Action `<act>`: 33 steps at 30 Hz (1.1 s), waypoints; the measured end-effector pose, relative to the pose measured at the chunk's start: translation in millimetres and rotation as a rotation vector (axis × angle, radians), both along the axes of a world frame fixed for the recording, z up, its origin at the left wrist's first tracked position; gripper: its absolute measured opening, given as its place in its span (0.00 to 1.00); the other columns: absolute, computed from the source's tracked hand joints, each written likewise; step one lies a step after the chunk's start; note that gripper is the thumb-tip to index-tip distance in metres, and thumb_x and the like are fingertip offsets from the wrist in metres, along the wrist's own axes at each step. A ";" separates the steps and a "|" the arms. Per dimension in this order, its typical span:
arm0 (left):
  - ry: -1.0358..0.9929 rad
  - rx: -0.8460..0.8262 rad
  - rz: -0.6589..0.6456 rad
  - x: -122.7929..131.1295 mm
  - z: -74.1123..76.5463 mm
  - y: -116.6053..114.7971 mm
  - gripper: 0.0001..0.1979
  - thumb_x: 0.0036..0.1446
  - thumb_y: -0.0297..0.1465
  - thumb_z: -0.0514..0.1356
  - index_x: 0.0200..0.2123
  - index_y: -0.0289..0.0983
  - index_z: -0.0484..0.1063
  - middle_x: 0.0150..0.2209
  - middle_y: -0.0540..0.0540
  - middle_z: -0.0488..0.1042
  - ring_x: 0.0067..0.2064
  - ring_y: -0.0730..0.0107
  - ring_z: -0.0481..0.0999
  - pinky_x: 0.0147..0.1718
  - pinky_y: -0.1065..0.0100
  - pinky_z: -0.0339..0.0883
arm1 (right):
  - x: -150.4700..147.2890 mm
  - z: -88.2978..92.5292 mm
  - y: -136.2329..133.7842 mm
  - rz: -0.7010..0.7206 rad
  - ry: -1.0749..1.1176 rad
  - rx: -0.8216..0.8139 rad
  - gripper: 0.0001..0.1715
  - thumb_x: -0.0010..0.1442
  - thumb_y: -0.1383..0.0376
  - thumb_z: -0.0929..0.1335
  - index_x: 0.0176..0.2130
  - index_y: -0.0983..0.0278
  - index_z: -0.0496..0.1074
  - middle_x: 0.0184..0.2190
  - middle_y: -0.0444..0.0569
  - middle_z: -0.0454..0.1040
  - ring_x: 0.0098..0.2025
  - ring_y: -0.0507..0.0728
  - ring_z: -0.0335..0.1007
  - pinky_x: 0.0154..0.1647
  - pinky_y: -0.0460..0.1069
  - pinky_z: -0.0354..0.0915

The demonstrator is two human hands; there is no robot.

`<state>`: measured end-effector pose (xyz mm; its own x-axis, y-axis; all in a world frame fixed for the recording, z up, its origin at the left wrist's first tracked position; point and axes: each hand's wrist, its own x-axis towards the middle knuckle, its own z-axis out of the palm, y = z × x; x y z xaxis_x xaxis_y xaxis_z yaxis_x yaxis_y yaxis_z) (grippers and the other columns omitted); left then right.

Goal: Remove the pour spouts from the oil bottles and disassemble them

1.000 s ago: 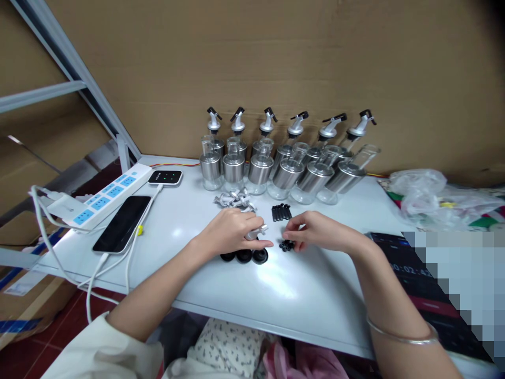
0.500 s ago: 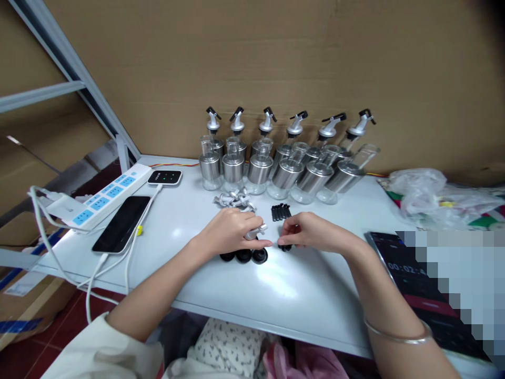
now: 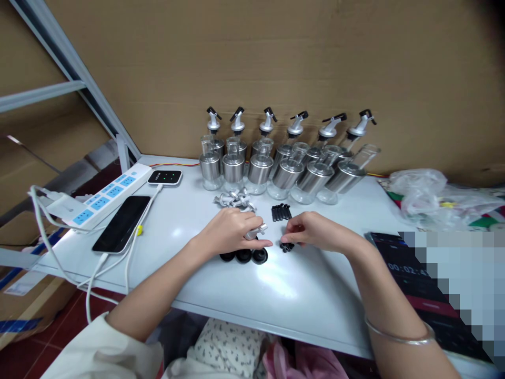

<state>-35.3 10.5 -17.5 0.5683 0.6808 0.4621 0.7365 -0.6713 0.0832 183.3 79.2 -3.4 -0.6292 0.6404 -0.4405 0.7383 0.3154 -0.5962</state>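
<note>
My left hand (image 3: pixel 231 230) rests on the white table (image 3: pixel 236 284), fingers closed round a silver pourer spout (image 3: pixel 256 231), above three black round caps (image 3: pixel 244 256). My right hand (image 3: pixel 315 231) is just right of it, fingertips pinched over a small heap of tiny black parts (image 3: pixel 286 246). What the pinch holds is too small to make out. A row of short black tubes (image 3: pixel 281 212) lies just behind the hands, and a pile of silver spouts (image 3: pixel 234 200) sits to their left.
Several steel-banded glass bottles (image 3: pixel 260 168), some with pourer tops, stand along the cardboard wall. A power strip (image 3: pixel 106 196), a phone (image 3: pixel 122 223), a small black device (image 3: pixel 165 177) and cables lie at the left. A plastic bag (image 3: pixel 426 197) and a dark timer screen (image 3: pixel 410 273) are at the right.
The right hand shifted slightly left toward the left hand, then back a little to the right over the tiny black parts. The left hand has stayed put.
</note>
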 end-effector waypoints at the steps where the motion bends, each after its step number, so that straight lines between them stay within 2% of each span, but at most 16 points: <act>1: -0.001 0.000 -0.001 -0.1 -0.1 0.0 0.22 0.59 0.48 0.52 0.25 0.36 0.65 0.20 0.53 0.66 0.20 0.75 0.62 0.24 0.71 0.53 | 1.2 1.2 0.3 -0.004 -0.011 -0.010 0.21 0.52 0.50 0.66 0.21 0.64 0.69 0.17 0.43 0.66 0.21 0.49 0.55 0.25 0.47 0.53; 4: -0.001 -0.001 -0.004 -0.5 -0.1 -0.1 0.22 0.60 0.48 0.52 0.25 0.36 0.64 0.20 0.54 0.66 0.20 0.76 0.62 0.24 0.71 0.53 | 6.6 2.8 2.2 0.002 -0.011 -0.051 0.22 0.54 0.49 0.64 0.24 0.64 0.70 0.19 0.45 0.68 0.22 0.50 0.58 0.27 0.47 0.56; 7: -0.004 0.000 -0.003 -0.8 0.4 -0.1 0.22 0.60 0.48 0.51 0.25 0.36 0.64 0.19 0.54 0.65 0.21 0.75 0.63 0.24 0.71 0.53 | 11.7 1.4 3.7 0.040 0.042 -0.009 0.20 0.47 0.52 0.70 0.33 0.65 0.72 0.29 0.47 0.71 0.31 0.53 0.63 0.34 0.48 0.60; 9: -0.003 -0.001 0.000 -0.7 0.7 -0.1 0.22 0.60 0.48 0.51 0.25 0.36 0.65 0.19 0.54 0.65 0.21 0.75 0.63 0.25 0.71 0.54 | 12.2 0.4 3.1 0.079 0.055 0.026 0.23 0.40 0.58 0.74 0.37 0.64 0.71 0.35 0.48 0.70 0.36 0.55 0.64 0.38 0.48 0.61; 11: -0.003 0.000 -0.001 -0.3 0.8 0.1 0.22 0.60 0.48 0.51 0.25 0.36 0.65 0.20 0.54 0.66 0.21 0.75 0.63 0.24 0.71 0.54 | 9.8 0.1 1.3 0.122 0.025 0.038 0.22 0.38 0.66 0.74 0.37 0.64 0.70 0.38 0.49 0.69 0.39 0.56 0.64 0.40 0.48 0.61; 15: -0.002 0.010 -0.004 0.3 0.3 0.9 0.22 0.60 0.48 0.51 0.25 0.36 0.65 0.20 0.54 0.66 0.21 0.75 0.63 0.24 0.71 0.53 | 2.0 1.0 -2.0 0.139 -0.030 0.054 0.19 0.39 0.75 0.69 0.34 0.63 0.69 0.34 0.46 0.66 0.36 0.54 0.62 0.37 0.47 0.60; 24: -0.004 0.024 -0.008 0.4 0.1 0.3 0.22 0.60 0.48 0.51 0.25 0.36 0.65 0.19 0.53 0.66 0.20 0.75 0.62 0.24 0.71 0.53 | 3.2 -5.8 0.2 0.130 0.040 -0.033 0.12 0.42 0.72 0.68 0.31 0.63 0.69 0.24 0.40 0.61 0.28 0.50 0.57 0.29 0.46 0.56; 33: -0.013 0.038 -0.008 0.0 -0.5 0.7 0.22 0.60 0.48 0.50 0.25 0.36 0.65 0.19 0.53 0.66 0.20 0.75 0.62 0.23 0.71 0.53 | 4.3 -8.1 -0.2 0.084 0.035 -0.043 0.11 0.41 0.71 0.68 0.30 0.63 0.69 0.22 0.38 0.62 0.24 0.49 0.57 0.26 0.45 0.55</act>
<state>-35.4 11.1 -18.0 0.5676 0.6578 0.4950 0.7300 -0.6801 0.0667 187.6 79.0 -11.5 -0.6954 0.5655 -0.4433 0.6889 0.3493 -0.6351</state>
